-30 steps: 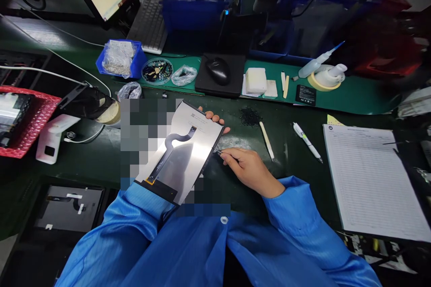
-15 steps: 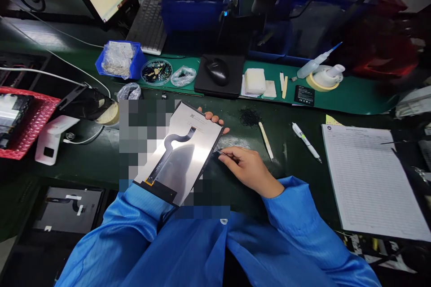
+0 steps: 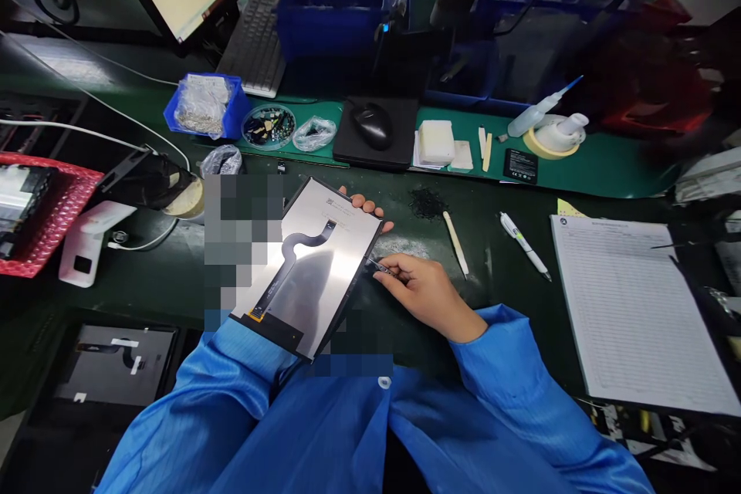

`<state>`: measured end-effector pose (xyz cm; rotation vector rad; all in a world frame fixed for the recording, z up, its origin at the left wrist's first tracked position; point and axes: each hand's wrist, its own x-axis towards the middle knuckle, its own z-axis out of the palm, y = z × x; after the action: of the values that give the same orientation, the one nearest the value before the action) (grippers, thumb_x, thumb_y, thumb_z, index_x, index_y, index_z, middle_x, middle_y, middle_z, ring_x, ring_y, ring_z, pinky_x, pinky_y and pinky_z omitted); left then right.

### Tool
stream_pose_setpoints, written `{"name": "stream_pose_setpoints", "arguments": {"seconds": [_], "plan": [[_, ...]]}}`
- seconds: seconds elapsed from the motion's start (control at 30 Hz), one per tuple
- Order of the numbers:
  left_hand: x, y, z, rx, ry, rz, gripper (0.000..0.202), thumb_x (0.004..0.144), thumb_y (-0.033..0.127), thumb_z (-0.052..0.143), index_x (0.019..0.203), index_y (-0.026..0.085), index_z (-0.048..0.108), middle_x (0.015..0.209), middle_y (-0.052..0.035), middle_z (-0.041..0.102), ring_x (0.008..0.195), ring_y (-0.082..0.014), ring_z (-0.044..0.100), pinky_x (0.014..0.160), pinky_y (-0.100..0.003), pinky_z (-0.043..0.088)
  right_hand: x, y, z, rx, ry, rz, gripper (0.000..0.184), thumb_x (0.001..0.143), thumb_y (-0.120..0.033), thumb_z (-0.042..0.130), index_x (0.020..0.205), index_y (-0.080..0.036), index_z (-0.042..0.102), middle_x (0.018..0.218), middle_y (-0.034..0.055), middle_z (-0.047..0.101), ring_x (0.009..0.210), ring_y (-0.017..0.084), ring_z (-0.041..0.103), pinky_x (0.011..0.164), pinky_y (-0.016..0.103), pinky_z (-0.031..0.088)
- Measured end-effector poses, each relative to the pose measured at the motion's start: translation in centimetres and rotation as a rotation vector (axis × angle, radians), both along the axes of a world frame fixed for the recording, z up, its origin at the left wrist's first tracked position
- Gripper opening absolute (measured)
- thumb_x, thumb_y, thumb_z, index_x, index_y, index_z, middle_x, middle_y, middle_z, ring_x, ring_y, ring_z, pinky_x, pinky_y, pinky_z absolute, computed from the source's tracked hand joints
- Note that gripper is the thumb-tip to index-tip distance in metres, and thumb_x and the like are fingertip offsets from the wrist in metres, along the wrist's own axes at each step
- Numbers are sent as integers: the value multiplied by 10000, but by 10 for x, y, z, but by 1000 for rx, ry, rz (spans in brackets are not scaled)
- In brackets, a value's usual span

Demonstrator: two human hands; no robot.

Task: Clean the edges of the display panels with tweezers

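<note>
A silver display panel [image 3: 324,262] with a dark flex cable across its back is tilted up over the green bench. My left hand [image 3: 367,210] holds it from behind; only the fingertips show past its far right edge. My right hand [image 3: 425,293] is pinched on thin metal tweezers [image 3: 377,264], whose tips touch the panel's right edge. Both arms are in blue sleeves.
A wooden stick [image 3: 455,243], a white pen [image 3: 524,245] and a paper form [image 3: 634,309] lie to the right. A mouse [image 3: 372,123], white block [image 3: 436,141], tape roll [image 3: 547,139], blue bins [image 3: 208,104] and keyboard [image 3: 255,31] sit behind. A red tray [image 3: 49,208] is left; another panel [image 3: 116,364] lies lower left.
The panel and both hands have hardly shifted; the tweezers stay at the panel's right edge. The view moved slightly.
</note>
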<state>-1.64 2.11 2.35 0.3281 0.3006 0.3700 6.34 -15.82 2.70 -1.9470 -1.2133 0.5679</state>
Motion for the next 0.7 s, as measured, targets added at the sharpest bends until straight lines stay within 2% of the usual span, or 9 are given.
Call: {"name": "stream_pose_setpoints", "arguments": {"seconds": [0.07,0.17,0.27,0.37,0.47,0.53,0.63,0.7], "plan": [[-2,-2,-1,12,-62,32,226,846,410,724,958,247,615,933,-37,558,945,-226,607,921,-509,592,1,1,-1,30,-31,28,142,969,-354,608,975,-335,748,859,17,785,770,267,747,698,416,614],[0,-4,-3,42,-100,17,221,838,422,742,908,248,625,911,-35,562,933,-222,613,885,-477,608,2,2,0,65,-61,61,204,997,-307,553,992,-329,756,1001,39,802,942,288,760,831,451,622],[3,-4,-3,67,-86,-14,292,816,507,752,851,242,633,896,-41,565,921,-231,625,885,-469,606,1,2,0,44,-31,30,154,975,-338,600,988,-321,752,884,20,790,796,273,755,721,425,617],[8,-3,-3,75,-59,19,315,855,544,692,817,236,634,864,-36,568,886,-223,627,959,-506,570,0,2,1,-8,14,9,97,947,-347,647,955,-336,744,772,-5,756,642,239,702,597,384,571],[16,4,-11,53,41,-52,350,933,470,591,697,212,575,751,-26,537,813,-199,609,1029,-503,515,1,3,1,23,-26,55,145,980,-308,606,951,-324,747,868,15,779,763,244,724,701,376,579],[22,9,-20,49,79,-88,400,969,464,515,661,214,561,715,-31,528,802,-200,593,1024,-478,497,3,4,1,65,-65,85,179,1002,-298,577,977,-296,755,919,33,788,832,244,734,756,372,576],[29,12,-29,61,60,-49,499,1017,495,378,645,226,570,684,-41,527,778,-204,553,976,-454,479,5,5,-2,103,-76,94,199,1013,-282,563,983,-257,758,932,35,793,848,228,739,765,351,564],[30,11,-28,52,63,-42,563,1048,482,284,625,225,552,645,-42,512,748,-204,526,955,-447,458,4,5,-3,102,-35,59,138,982,-283,621,993,-246,754,892,19,787,810,211,733,734,327,554]]}}
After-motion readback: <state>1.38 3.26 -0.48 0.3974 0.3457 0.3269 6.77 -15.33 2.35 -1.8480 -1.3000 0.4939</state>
